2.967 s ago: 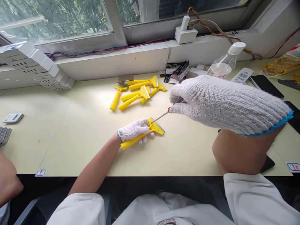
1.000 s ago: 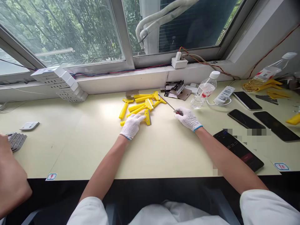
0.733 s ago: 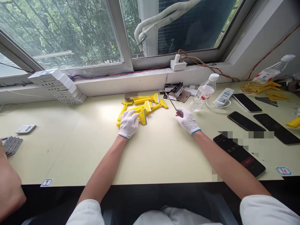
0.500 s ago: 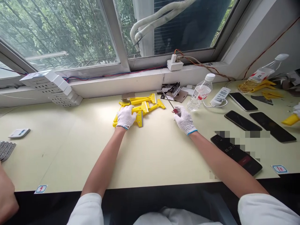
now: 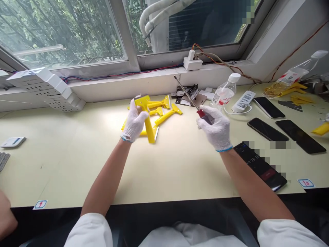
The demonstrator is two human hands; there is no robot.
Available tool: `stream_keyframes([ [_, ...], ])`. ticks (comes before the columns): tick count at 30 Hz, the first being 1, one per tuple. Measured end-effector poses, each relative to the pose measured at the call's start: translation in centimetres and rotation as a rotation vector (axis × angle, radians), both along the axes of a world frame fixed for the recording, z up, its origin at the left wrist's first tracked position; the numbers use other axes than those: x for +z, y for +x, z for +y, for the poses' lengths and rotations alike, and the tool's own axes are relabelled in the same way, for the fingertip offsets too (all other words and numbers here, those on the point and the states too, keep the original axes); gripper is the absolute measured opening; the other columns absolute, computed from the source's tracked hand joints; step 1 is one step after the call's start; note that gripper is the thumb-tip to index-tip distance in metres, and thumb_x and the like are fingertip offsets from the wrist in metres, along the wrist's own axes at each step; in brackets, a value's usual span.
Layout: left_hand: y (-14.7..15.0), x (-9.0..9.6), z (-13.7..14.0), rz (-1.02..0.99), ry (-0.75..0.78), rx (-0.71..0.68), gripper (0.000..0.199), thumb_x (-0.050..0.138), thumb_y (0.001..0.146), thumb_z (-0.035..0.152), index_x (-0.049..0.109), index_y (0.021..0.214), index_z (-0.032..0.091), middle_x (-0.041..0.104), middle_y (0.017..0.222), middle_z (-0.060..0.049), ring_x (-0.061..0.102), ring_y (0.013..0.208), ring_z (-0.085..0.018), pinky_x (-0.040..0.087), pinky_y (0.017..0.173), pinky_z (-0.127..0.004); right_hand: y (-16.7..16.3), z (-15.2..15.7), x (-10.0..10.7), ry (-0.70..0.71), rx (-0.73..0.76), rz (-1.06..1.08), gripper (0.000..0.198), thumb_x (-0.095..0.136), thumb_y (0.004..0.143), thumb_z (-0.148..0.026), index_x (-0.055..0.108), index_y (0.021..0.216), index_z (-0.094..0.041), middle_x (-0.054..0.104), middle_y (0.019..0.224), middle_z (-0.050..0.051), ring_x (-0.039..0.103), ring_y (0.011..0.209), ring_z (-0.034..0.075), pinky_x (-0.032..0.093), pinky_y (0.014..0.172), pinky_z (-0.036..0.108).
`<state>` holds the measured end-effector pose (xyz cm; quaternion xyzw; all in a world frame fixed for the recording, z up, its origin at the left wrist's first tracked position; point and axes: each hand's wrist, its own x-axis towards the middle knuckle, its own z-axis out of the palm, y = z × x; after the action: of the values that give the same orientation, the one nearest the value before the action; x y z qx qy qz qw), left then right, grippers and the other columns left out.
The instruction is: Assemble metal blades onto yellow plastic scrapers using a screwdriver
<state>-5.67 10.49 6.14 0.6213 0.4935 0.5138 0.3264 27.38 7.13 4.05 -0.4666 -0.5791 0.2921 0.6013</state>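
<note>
In a white knit glove, my left hand [image 5: 134, 121] is closed around a yellow scraper [image 5: 149, 127], lifted above the table with its head up and its handle pointing down toward me. Several more yellow scrapers [image 5: 167, 115] lie in a loose pile just behind and below it. My right hand [image 5: 216, 126], gloved the same way, grips a screwdriver [image 5: 203, 115] by its dark red handle. The long metal shaft points up and to the left, away from me. Small black-and-white packets [image 5: 189, 94] lie behind the shaft by the wall.
A water bottle [image 5: 223, 92] and a white power strip [image 5: 243, 101] stand beyond my right hand. Several phones, including one showing a timer [image 5: 259, 164], lie to the right. White boxes [image 5: 48, 90] are stacked at the left. A person's arm [image 5: 6, 216] shows at lower left.
My left hand has picked a scraper up from the pile and raised it. My right hand has moved right and toward me, lifting the screwdriver.
</note>
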Motion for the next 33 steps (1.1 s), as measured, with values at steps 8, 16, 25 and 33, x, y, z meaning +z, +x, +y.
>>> stream_keyframes([
  [8,3.8,-5.7,-9.5,-0.446,-0.599,-0.386,0.041,0.074,0.088,0.048,0.060,0.115,0.020,0.076,0.089,-0.004,0.061,0.051,-0.013,0.047,0.049,-0.027,1.3,-1.8,0.8,-0.105,0.151,0.057,0.034,0.095,0.073,-0.023,0.077,0.101,-0.015,0.078,0.082,0.004,0.073,0.060,0.016,0.062,0.052,0.026],
  [16,4.2,-7.0,-8.8,-0.242,-0.538,-0.331,0.036,0.073,0.097,0.049,0.071,0.113,0.017,0.086,0.106,-0.013,0.070,0.055,-0.016,0.056,0.053,-0.030,0.9,-1.9,0.3,-0.017,0.128,0.428,0.036,0.095,0.071,-0.025,0.069,0.096,-0.022,0.076,0.087,0.000,0.066,0.055,0.012,0.051,0.043,0.023],
  [25,4.3,-6.1,-8.9,-0.304,-0.573,-0.268,0.036,0.077,0.090,0.046,0.075,0.107,0.015,0.084,0.104,-0.013,0.070,0.054,-0.015,0.056,0.048,-0.029,1.2,-2.3,1.1,0.039,-0.019,0.423,0.029,0.090,0.072,-0.020,0.069,0.091,-0.026,0.072,0.078,-0.001,0.055,0.047,0.010,0.041,0.038,0.025],
  [33,4.1,-6.2,-8.9,-0.346,-0.585,-0.225,0.034,0.076,0.089,0.044,0.075,0.106,0.015,0.085,0.102,-0.013,0.068,0.052,-0.015,0.056,0.047,-0.030,1.5,-2.8,0.8,0.028,-0.004,0.231,0.029,0.095,0.076,-0.032,0.067,0.081,-0.028,0.075,0.080,0.004,0.052,0.045,0.015,0.032,0.037,0.035],
])
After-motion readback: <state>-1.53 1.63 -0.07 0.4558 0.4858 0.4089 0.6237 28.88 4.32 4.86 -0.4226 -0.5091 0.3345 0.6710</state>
